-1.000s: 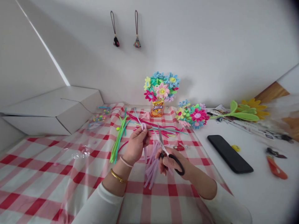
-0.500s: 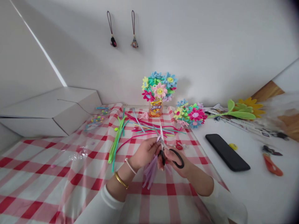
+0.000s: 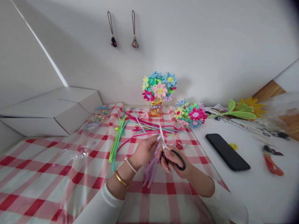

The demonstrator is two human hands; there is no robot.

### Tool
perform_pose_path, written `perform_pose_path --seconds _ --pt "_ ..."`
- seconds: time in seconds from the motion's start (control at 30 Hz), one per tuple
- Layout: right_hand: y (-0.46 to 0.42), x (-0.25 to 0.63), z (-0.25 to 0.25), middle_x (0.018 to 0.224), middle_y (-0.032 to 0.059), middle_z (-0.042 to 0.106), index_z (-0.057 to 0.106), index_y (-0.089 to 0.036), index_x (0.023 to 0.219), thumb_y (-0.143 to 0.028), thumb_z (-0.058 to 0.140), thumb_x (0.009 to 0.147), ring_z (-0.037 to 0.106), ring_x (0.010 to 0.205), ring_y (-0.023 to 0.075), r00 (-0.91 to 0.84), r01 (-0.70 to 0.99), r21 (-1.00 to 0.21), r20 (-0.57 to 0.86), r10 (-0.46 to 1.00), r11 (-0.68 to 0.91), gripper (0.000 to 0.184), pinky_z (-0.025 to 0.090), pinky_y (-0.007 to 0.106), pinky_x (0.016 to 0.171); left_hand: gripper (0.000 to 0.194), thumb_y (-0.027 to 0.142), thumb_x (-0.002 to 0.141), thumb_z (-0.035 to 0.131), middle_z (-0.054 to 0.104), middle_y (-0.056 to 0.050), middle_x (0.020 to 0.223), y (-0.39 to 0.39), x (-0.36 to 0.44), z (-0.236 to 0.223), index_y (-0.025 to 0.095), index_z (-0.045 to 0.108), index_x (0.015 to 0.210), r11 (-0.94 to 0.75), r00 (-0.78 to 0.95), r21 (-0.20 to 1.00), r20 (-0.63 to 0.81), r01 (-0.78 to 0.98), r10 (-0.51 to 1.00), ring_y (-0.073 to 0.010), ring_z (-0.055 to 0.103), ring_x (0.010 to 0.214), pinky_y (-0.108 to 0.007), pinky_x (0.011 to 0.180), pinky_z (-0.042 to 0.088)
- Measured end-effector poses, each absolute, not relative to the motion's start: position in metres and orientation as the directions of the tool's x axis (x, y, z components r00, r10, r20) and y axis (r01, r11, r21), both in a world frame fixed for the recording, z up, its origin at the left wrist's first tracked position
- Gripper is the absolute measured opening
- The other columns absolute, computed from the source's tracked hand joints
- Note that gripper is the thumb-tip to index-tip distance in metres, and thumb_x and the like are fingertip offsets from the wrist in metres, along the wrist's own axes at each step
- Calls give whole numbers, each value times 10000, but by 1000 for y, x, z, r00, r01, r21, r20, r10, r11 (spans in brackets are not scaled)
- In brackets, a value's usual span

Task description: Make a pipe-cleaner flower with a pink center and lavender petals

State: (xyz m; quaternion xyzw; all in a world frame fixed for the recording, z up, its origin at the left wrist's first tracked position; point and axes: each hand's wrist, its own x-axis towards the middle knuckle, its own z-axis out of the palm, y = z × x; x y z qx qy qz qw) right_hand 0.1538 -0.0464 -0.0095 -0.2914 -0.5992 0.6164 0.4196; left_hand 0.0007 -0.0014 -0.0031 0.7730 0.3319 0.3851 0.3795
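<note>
My left hand pinches a bunch of lilac pipe cleaners near their top, and their long ends hang down over the checked cloth. In my right hand are black-handled scissors, with fingers and thumb in the loops. The scissor blades are parted and point away from me, right beside the top of the lilac bunch at my left fingertips. Whether the blades touch it, I cannot tell. Just beyond my hands, loose pink, blue and yellow pipe cleaners lie in a crossing heap.
Green pipe cleaners lie left of my hands. At the back stands an orange-labelled container full of fuzzy flowers. More flowers lie to its right. A black phone rests on the white surface; a white box is at left.
My right hand and the scissors have shifted slightly right and down, away from my left fingers. My left hand stays nearly in place, still holding the lilac bunch.
</note>
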Motion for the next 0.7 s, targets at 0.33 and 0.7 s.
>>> perform_pose_path --seconds 0.33,0.7 --pt "-48 149 -9 346 -86 381 527 -175 711 -488 495 812 284 274 49 -375 -186 -982 96 922 27 331 268 204 342 228 306 849 435 577 -7 675 -2 2 -8 166 612 882 -517 476 835 381 191 792 -127 499 620 -231 600 397" --pt "-34 216 24 634 -34 537 518 -202 819 -456 614 698 492 555 115 -207 555 -830 -79 975 51 297 361 222 489 288 463 814 473 273 97 498 23 -22 -4 200 510 926 257 398 876 -83 -408 914 -31 146 355 -145 331 102"
